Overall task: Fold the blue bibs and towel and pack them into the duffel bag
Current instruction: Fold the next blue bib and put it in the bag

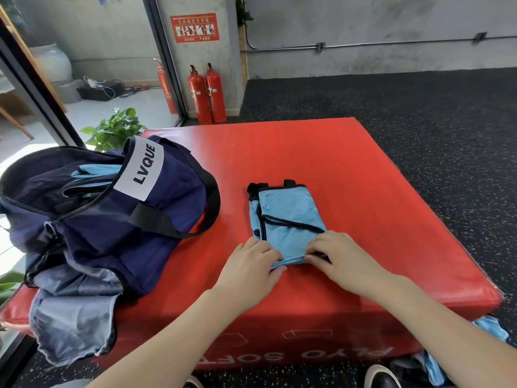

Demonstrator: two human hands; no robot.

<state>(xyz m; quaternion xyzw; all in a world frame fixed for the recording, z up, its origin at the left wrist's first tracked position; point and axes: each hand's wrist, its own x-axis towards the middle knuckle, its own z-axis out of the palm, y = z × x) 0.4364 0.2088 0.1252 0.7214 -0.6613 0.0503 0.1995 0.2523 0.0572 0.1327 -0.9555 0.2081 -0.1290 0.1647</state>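
Blue bib (pixel 285 219) is lying folded into a narrow packet on the red foam box (pixel 349 169), right of centre, black-trimmed straps pointing away from the person. Both hands are working its near edge. Left hand (pixel 251 261) is pinching the near-left corner, thumb under the fabric, fingers curled over the top. Right hand (pixel 335 253) is pinching the near-right corner, fingertips pressing the hem down against the box. Navy duffel bag (pixel 106 208) with the white LVQUE label is sitting on the left part of the box, well apart from the bib, mouth gaping open; light blue fabric (pixel 95 170) is showing inside it. A grey-blue cloth (pixel 72 317) is hanging off the box's near-left corner below the bag. More light blue fabric (pixel 489 329) is lying on the floor by the box's near-right corner. Two red fire extinguishers (pixel 207 93) are standing against the far wall.
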